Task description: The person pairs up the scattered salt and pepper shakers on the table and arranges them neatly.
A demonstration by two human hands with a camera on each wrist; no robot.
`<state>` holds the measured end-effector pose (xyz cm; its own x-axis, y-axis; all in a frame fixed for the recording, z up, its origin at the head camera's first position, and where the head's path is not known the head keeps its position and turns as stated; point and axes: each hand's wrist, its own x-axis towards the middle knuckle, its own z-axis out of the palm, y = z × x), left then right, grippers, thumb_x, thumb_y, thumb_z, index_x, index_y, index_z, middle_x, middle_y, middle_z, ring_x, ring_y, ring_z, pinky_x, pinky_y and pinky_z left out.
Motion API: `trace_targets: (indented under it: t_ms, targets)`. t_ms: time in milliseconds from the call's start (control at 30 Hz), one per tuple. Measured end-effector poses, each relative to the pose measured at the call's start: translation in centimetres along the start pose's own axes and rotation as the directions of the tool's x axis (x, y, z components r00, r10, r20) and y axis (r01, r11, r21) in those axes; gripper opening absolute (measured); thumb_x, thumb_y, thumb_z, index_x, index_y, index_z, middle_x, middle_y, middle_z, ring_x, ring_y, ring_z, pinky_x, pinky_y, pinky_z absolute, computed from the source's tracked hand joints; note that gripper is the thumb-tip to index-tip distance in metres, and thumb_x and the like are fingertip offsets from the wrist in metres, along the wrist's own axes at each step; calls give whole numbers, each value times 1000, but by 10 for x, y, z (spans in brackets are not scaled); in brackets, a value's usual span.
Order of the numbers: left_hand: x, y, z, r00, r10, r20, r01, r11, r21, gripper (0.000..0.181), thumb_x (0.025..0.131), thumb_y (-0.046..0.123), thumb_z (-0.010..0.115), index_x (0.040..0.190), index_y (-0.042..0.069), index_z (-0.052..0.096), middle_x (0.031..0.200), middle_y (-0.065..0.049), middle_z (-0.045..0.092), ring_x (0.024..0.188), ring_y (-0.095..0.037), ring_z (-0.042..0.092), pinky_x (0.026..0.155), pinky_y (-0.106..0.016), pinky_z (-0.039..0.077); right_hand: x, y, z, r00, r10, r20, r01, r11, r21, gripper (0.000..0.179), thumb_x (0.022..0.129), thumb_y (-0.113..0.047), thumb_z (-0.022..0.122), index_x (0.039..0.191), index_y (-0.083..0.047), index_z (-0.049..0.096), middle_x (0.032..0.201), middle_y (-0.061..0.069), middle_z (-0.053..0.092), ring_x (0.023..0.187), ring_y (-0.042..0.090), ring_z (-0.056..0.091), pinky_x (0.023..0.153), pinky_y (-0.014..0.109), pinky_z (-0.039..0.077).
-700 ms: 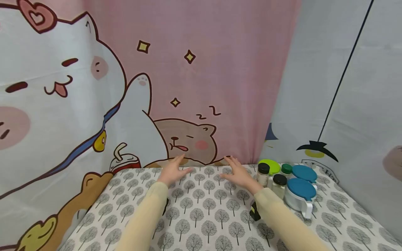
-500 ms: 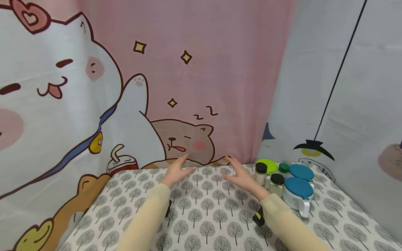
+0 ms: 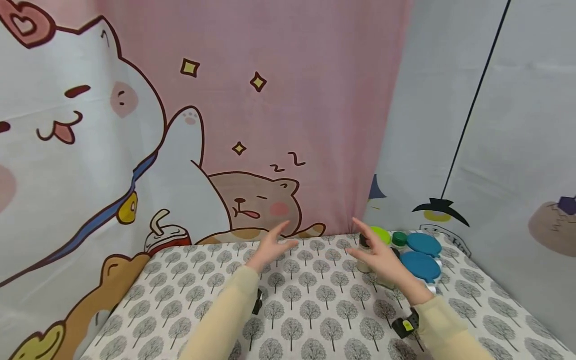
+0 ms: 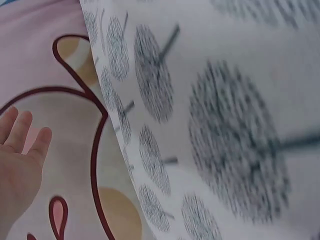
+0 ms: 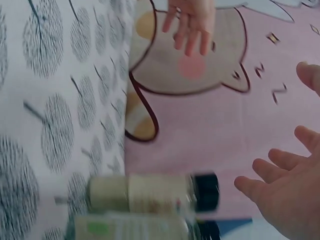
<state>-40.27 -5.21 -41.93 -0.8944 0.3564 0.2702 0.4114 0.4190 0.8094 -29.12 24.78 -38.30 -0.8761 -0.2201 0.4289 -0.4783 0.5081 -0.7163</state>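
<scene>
My left hand (image 3: 272, 248) hovers over the table with fingers and thumb apart, holding nothing; it shows at the edge of the left wrist view too. To the right, my right hand (image 3: 382, 260) is raised with spread fingers, also holding nothing. It overlaps the group of containers in the head view. Nearest to it are two clear jars with black caps, one pale jar (image 5: 155, 194) and another jar (image 5: 135, 228) beside it, cut off by the frame. Behind the hand stand a green-capped jar (image 3: 399, 239), a lime-green lid (image 3: 380, 234) and two containers with blue lids (image 3: 420, 266).
A white cloth (image 3: 310, 310) printed with grey trees covers the table. A pink cartoon curtain (image 3: 288, 100) hangs along its back edge, with a pale curtain (image 3: 517, 125) on the right. Black wrist devices (image 3: 407, 324) sit on both wrists.
The head view has turned slightly right. Both hands have moved right, the right one farther, and it now covers part of the jars. The gap between the hands has widened.
</scene>
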Motion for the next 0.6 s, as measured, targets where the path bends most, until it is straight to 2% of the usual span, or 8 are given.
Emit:
trace_targets:
  t_ms: [133,300,367,433,467,533,600]
  targets:
    - [4,6,14,999,27,24,-26,999,-41,73,88,37,71,150,20,37,150,-10,40,136,-30,37,107,-51,32,-10,1,-25,998,20,-62,-20,1000,-2,72,96,-19,64,155,-15,22,156,20,23,139,44,24,104,66,25]
    - [7,13,30,999,42,31,-39,995,-94,73,88,34,73,150,19,39,147,-8,43,133,-29,41,106,-51,34,-20,13,-54,989,26,-144,-26,1000,5,70,97,-17,61,155,-12,22,154,22,26,136,46,28,100,63,32]
    - [8,17,37,998,49,36,-45,992,-119,71,88,32,73,149,20,39,147,-9,44,132,-30,42,106,-51,34,-24,20,-65,982,32,-184,-31,1000,6,68,98,-16,59,155,-10,21,153,23,27,135,46,29,103,48,37]
    - [9,22,43,997,61,49,-53,988,-147,70,89,30,72,149,20,39,147,-8,44,133,-30,41,106,-51,33,-28,28,-76,969,49,-240,-48,999,9,66,99,-19,58,154,-10,22,153,23,28,134,45,31,100,28,41]
    - [6,29,45,996,61,58,-51,985,-167,68,90,28,72,149,18,39,147,-10,44,133,-31,40,106,-52,33,-30,33,-81,961,68,-268,-68,998,11,65,100,-22,57,154,-12,23,153,22,29,135,44,31,99,25,40]
    - [7,35,52,996,65,61,-52,981,-186,67,90,27,72,148,19,40,146,-8,45,133,-30,41,106,-50,33,-34,42,-91,939,110,-324,-111,994,17,63,100,-26,56,154,-14,25,151,22,31,135,39,34,92,13,38]
    - [8,40,59,996,60,66,-46,978,-202,66,90,27,72,148,20,41,146,-6,46,132,-27,42,107,-49,34,-40,52,-100,918,146,-368,-142,989,38,62,101,-29,54,154,-16,26,151,18,33,135,33,36,91,13,38]
